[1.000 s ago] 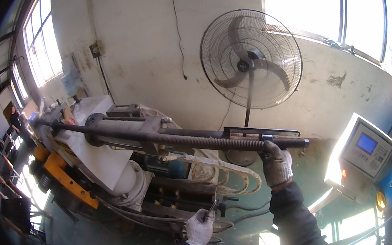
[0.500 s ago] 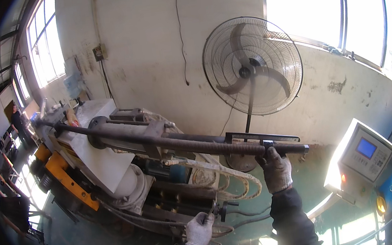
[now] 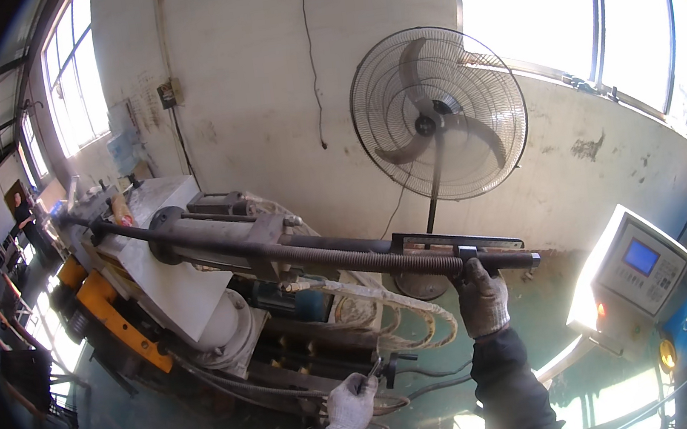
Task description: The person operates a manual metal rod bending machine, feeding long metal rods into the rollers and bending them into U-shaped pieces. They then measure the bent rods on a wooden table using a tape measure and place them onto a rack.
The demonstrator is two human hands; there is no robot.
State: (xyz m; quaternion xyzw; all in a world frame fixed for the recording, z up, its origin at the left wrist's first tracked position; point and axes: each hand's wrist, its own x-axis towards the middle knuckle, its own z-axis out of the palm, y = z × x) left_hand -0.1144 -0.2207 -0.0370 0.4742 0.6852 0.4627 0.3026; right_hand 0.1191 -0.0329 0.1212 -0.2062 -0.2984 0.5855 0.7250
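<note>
A long threaded rod [image 3: 341, 261] runs along the top of a machine, sloping down toward the right. My right hand [image 3: 482, 296], in a grey work glove, is closed around the rod near its right end, with the thumb up against a small metal block [image 3: 468, 252]. The fingers beneath the rod are partly hidden. Lower and to the left, my left hand [image 3: 351, 406], in a pale glove, is closed in a pinch on a slim metal piece [image 3: 376, 366], whose exact kind is too small to tell. Beside it is a dark knob [image 3: 391, 371] on the machine.
The machine has a grey-white housing [image 3: 186, 298], a yellow arm [image 3: 121, 323] and looping hoses [image 3: 416, 313]. Behind it stands a large fan [image 3: 439, 117] by the wall. A control panel [image 3: 636, 260] is at the right. A person [image 3: 27, 223] stands far left.
The view has shifted slightly. Both hands keep nearly the same places and grips.
</note>
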